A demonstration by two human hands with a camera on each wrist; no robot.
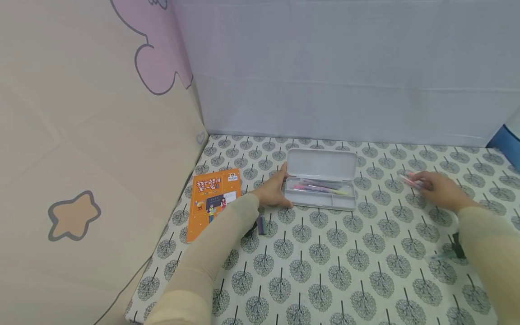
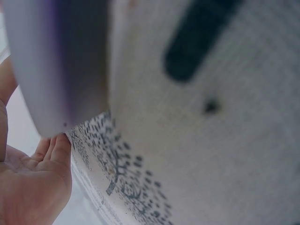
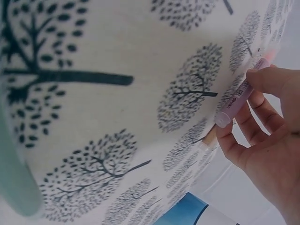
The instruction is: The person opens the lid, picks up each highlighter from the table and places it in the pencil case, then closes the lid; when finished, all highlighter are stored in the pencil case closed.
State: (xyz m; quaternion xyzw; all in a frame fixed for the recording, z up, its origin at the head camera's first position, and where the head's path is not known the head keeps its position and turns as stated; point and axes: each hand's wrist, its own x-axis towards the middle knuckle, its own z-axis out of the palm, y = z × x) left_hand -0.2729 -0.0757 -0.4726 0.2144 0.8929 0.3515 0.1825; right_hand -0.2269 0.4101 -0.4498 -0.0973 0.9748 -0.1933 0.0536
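A white pencil case (image 1: 321, 201) lies with its lid raised and several coloured pens (image 1: 321, 187) inside. At its left end is my left hand (image 1: 273, 189), thumb and fingers spread along the side by the near and far corners. The left wrist view shows part of this hand, its fingers fairly straight. Out to the right of the case, my right hand (image 1: 440, 189) pinches a pink marker (image 3: 241, 96) between thumb and fingertips, just over the cloth. Whether a second pen is held with it, I cannot tell.
An orange booklet (image 1: 217, 189) lies at the left, partly under my left forearm. A small purple-and-green block (image 1: 261, 225) sits near my left wrist. Below the right wrist is a pale green object (image 1: 444, 255). The tree-patterned tablecloth (image 1: 321, 280) meets curtains behind and left.
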